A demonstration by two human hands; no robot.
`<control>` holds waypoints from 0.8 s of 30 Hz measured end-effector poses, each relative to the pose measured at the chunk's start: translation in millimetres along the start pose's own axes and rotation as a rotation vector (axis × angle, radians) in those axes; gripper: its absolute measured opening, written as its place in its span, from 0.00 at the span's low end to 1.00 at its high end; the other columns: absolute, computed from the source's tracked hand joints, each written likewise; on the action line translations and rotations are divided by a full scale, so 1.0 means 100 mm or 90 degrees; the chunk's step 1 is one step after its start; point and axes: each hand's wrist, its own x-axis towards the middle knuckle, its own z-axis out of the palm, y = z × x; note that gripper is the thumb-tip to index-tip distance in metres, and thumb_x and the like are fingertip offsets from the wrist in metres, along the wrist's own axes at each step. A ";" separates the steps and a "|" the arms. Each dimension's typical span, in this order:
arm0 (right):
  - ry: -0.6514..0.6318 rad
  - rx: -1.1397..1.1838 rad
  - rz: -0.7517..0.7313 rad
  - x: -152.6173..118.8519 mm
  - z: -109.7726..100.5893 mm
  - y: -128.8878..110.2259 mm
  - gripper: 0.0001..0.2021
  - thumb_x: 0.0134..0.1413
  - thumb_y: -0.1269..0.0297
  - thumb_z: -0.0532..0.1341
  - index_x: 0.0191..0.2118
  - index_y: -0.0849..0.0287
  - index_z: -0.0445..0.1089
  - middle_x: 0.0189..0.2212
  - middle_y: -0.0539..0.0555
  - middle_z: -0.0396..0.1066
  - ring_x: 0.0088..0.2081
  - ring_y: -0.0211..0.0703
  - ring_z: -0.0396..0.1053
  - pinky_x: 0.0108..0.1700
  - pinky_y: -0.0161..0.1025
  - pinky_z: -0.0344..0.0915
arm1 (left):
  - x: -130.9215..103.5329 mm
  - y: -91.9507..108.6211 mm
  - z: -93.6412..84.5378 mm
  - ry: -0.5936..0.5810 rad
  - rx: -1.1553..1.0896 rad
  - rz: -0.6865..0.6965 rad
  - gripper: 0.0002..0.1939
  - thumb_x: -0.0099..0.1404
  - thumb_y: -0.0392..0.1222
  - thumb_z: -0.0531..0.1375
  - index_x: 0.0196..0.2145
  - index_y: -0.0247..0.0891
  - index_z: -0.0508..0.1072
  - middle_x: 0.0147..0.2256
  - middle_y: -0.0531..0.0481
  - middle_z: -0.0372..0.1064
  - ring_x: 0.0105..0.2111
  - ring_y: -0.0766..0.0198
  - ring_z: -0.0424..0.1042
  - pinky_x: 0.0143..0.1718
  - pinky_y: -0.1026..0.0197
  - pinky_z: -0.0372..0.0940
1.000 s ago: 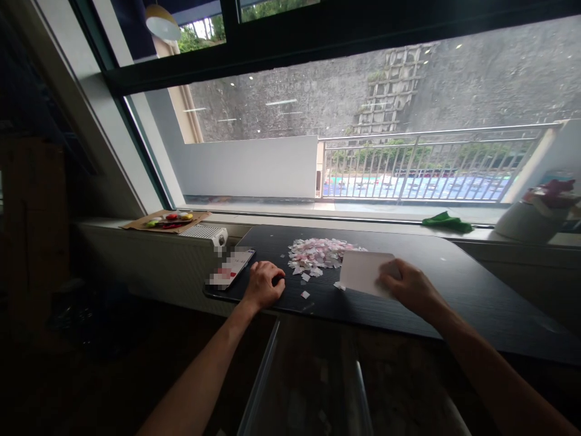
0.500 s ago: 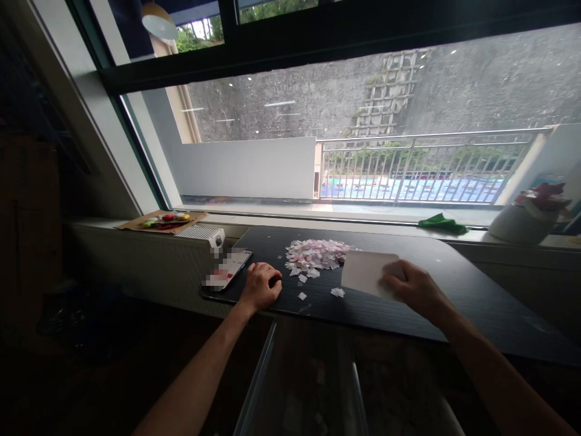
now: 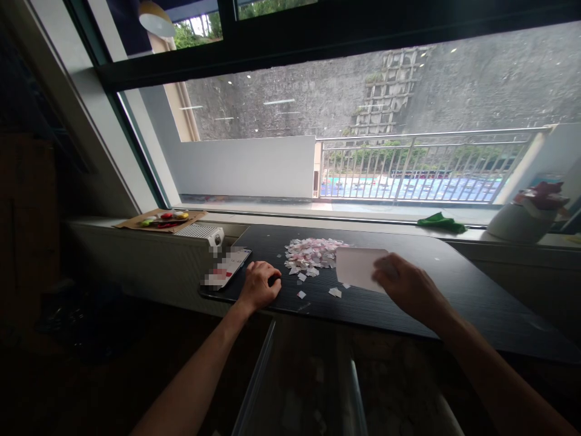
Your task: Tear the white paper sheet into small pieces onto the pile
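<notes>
A heap of small white and pinkish paper scraps (image 3: 313,253) lies on the dark table (image 3: 408,315), with a few loose pieces in front of it. My right hand (image 3: 403,281) grips a flat white card (image 3: 356,266) by its right end. The card's left edge stands close to the heap's right side. Near the table's front edge, my left hand (image 3: 261,284) rests with curled fingers, left of the scraps. A dark spot shows between its thumb and fingers; I cannot make out whether it is a held thing.
A phone-like slab (image 3: 227,269) lies at the table's left end. Below the front edge is a see-through bin (image 3: 261,369) with a few pale bits inside. On the sill are a green cloth (image 3: 441,223), a pale pot (image 3: 517,221) and a cardboard sheet (image 3: 136,221) bearing colourful items.
My right hand and the card have moved slightly left toward the heap, uncovering a scrap below the card. My left hand stays where it was.
</notes>
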 end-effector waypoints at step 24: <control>-0.073 0.064 -0.033 0.00 0.05 -0.01 0.07 0.49 0.61 0.56 0.34 0.55 0.67 0.26 0.51 0.73 0.28 0.43 0.69 0.31 0.36 0.60 | 0.00 0.00 0.00 -0.001 0.000 0.000 0.05 0.54 0.38 0.57 0.28 0.42 0.74 0.33 0.50 0.72 0.41 0.57 0.67 0.52 0.49 0.56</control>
